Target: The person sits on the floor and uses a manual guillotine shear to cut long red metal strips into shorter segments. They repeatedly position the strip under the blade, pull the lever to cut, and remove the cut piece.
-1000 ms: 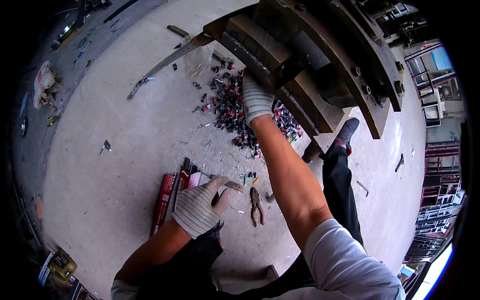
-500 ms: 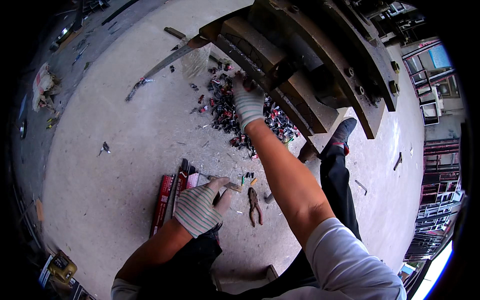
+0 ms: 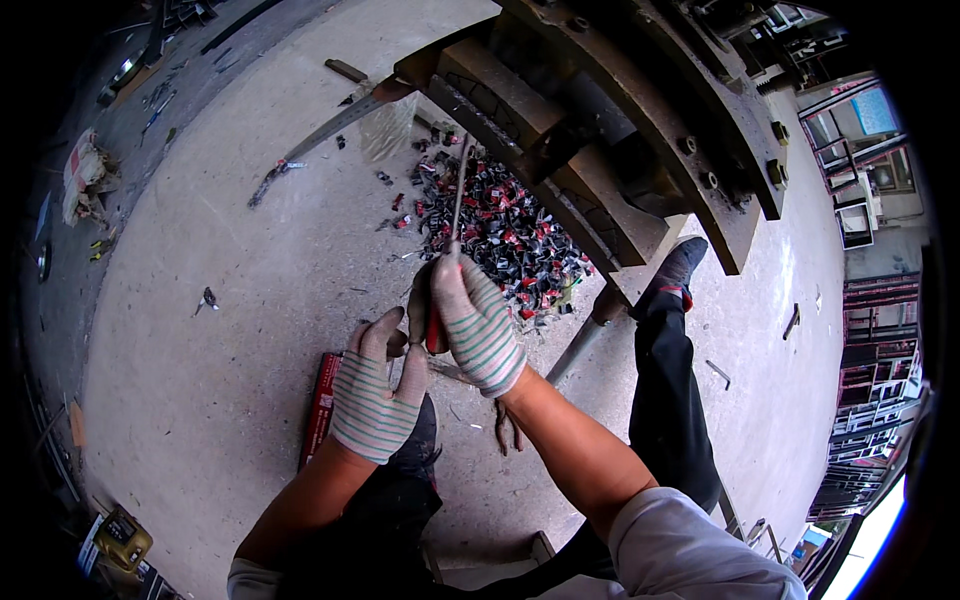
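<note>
In the middle, my right hand [image 3: 482,325], in a striped work glove, is closed round the red handle [image 3: 434,328] of what looks like a screwdriver. Its long thin metal shaft [image 3: 459,190] points away toward the pile of black and red cut pieces [image 3: 500,225]. Just left of it, my gloved left hand [image 3: 375,390] has thumb and fingers bent together close to the handle's lower end. Whatever lies between those fingers is hidden. Under my right wrist, pliers [image 3: 503,430] lie on the floor, partly covered.
A heavy steel machine [image 3: 600,130] overhangs the pile from the upper right. Red-wrapped lengths [image 3: 320,410] lie left of my left hand. A curved metal bar [image 3: 340,122] sticks out at the upper left. My foot [image 3: 682,265] stands right of the pile.
My right hand has drawn back from the pile under the machine and now holds the screwdriver-like tool. My left hand has moved slightly; the metal strip it held is mostly covered.
</note>
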`<state>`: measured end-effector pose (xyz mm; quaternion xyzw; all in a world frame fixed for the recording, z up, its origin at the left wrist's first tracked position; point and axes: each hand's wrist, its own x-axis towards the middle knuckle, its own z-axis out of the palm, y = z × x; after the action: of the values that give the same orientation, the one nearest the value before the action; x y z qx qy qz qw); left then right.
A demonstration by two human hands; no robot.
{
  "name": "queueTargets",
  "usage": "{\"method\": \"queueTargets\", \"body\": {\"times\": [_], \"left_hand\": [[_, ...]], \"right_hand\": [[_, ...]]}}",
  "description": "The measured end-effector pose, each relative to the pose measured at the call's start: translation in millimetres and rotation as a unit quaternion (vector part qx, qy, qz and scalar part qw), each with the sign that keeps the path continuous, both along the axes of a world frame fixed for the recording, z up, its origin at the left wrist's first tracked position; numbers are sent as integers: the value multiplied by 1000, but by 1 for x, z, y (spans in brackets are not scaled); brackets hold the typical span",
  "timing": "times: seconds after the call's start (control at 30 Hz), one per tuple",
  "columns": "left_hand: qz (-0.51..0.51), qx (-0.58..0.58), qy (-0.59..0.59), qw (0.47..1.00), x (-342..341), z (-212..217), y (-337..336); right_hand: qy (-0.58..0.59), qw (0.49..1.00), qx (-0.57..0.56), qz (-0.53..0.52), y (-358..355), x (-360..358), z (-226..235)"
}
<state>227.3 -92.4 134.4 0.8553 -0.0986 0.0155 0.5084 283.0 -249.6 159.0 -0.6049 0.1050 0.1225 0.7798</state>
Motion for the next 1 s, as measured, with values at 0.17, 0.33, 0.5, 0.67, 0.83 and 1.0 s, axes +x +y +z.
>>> {"method": "queueTargets", "body": {"times": [0.17,0.33,0.5,0.67,0.83,1.0], "left_hand": [[-6,-69,-19,997,4,4,-2],[-11,-71,-76,994,7,9,0],[-32,-48,-66,996,9,16,0],[-34,-47,-55,997,10,21,-1],[-36,-63,-22,997,8,17,-1],[-36,-56,-16,998,6,13,0]], "right_hand": [[-28,998,48,23,-2,17,47],[-32,998,56,15,5,19,66],[-42,998,36,-14,4,29,73],[-55,996,60,-23,3,43,67],[-92,994,58,-20,3,44,62],[-100,993,60,-31,3,41,63]]}}
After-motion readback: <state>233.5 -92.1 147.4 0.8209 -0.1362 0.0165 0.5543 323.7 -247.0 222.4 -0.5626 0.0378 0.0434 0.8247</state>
